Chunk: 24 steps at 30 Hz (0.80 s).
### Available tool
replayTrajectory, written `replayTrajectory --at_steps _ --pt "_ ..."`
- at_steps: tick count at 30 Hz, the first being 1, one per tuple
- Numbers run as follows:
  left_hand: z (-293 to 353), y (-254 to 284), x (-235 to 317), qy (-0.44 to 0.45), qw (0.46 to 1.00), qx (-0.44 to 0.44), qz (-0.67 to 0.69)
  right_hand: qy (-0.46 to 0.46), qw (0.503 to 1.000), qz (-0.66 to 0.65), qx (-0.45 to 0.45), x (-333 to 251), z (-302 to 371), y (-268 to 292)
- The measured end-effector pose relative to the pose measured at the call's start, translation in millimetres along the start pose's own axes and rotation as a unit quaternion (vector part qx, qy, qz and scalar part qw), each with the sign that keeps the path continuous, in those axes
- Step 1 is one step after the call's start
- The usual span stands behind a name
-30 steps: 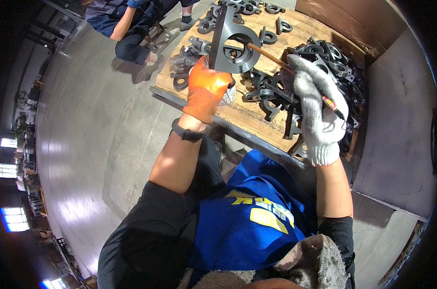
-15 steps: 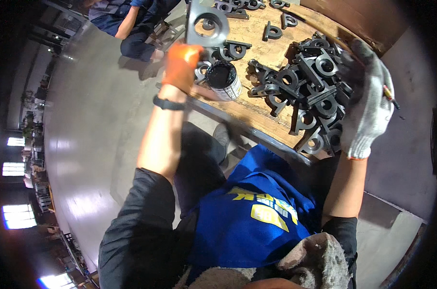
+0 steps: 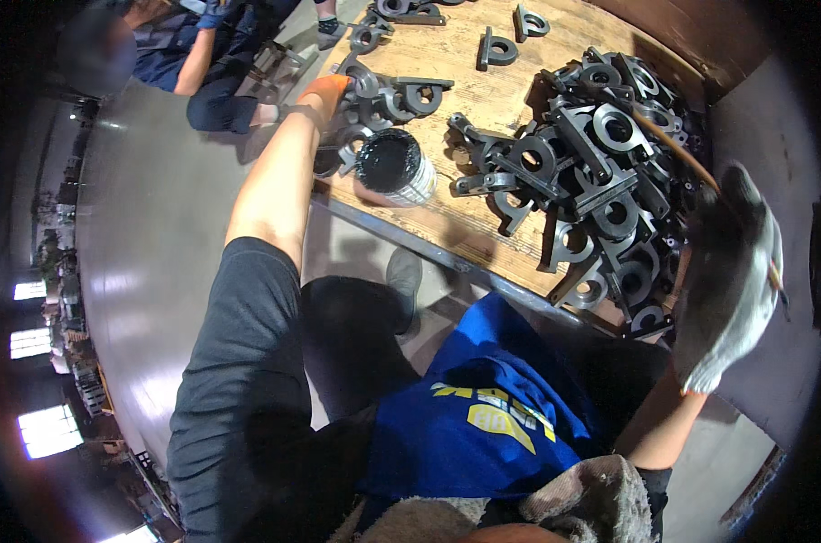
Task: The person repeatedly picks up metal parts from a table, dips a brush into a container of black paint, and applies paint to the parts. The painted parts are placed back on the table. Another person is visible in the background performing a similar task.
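While the left hand (image 3: 324, 90), in an orange glove, is reaching over the left edge of the worktop (image 3: 469, 86), its fingers are meeting a grey ring-shaped bracket (image 3: 361, 72); I cannot tell whether they are gripping it or letting it go. That bracket is lying at the left end of a cluster of similar brackets (image 3: 392, 101), beyond an open tin (image 3: 418, 188) that is holding black liquid near the worktop's front edge.

Out to the right, the right hand (image 3: 732, 281), in a pale knitted glove, is grasping a slim wooden-handled brush (image 3: 677, 149). The brush's far end is pointing over a large heap of dark brackets (image 3: 601, 195); whether it is touching them I cannot tell. Two separate brackets (image 3: 485, 47) are standing on the bare wood between the cluster and the heap. Another person (image 3: 225, 104) is sitting beyond the worktop's left side, and a blue apron (image 3: 483, 398) is covering the wearer's lap.
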<state>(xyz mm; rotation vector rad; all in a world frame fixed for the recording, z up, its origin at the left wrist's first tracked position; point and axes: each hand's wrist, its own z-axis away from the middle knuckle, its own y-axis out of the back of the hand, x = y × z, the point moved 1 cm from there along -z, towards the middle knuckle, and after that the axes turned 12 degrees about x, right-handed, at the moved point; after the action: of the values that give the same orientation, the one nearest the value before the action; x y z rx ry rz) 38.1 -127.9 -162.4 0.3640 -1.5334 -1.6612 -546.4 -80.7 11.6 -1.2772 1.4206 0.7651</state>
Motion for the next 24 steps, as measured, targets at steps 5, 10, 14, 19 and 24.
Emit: replayTrajectory --at_steps 5,10,14,19,24 --pt "-57.5 -50.9 -36.0 0.153 0.934 -0.025 0.323 0.068 0.977 0.200 -0.001 9.2 -8.1 -0.5" --pt "-48.5 -30.8 -3.8 -0.170 0.965 0.003 -0.198 -0.032 0.978 0.197 0.061 15.8 -8.3 -0.8" --pt "-41.8 -18.6 0.9 -0.046 0.945 0.059 -0.319 -0.113 0.992 0.060 0.013 21.7 -18.9 24.1" --pt "-27.1 24.9 7.8 -0.109 0.946 0.054 -0.301 0.064 0.988 0.130 -0.052 14.1 -13.5 10.9" --pt "58.1 65.7 94.7 -0.585 0.702 0.038 -0.403 0.372 0.883 0.255 -0.125 21.9 -36.3 35.6"
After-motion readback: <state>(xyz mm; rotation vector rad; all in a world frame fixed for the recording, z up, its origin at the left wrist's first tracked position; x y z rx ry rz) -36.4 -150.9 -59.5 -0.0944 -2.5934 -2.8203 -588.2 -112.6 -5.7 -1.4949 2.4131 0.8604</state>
